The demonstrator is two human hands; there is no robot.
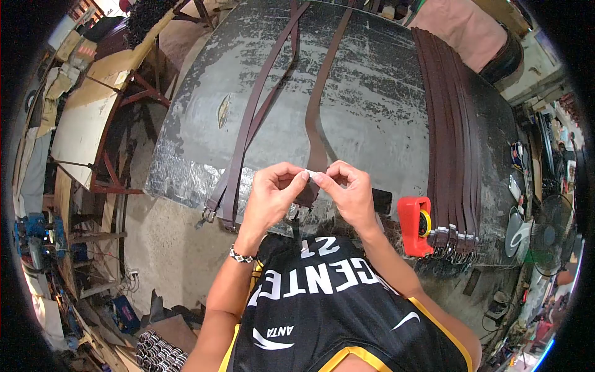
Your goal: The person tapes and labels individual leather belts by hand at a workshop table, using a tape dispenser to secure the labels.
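**Small white strip pinched over a brown belt**

Readable on the black sleeveless jersey: "21", "GENTE" cut off at the edge, and "ANTA" beside a white swoosh. Left hand and right hand both closed narrow, fingertips pinching a small white strip between them, just above the buckle end of a long dark brown leather belt lying on the worn grey worktop. To the left, two more brown belts; to the right, a row of dark belts, with a red tape dispenser near the edge.
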